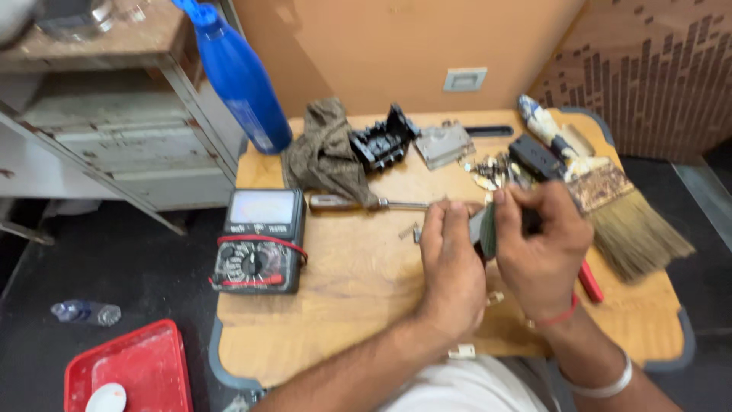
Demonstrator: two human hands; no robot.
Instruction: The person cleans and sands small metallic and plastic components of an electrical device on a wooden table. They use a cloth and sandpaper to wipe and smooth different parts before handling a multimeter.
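Wooden table [358,305] under me: meter [259,240] well left of my left hand [451,267], which pinches a small green part [488,230] shared with my closed right hand [543,243]. Loose bits [488,172] beyond could scatter if I slip.

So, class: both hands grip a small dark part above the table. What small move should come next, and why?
Probably lower the part onto the table: the left hand and right hand both pinch it in mid-air, so neither can reach the screwdriver.
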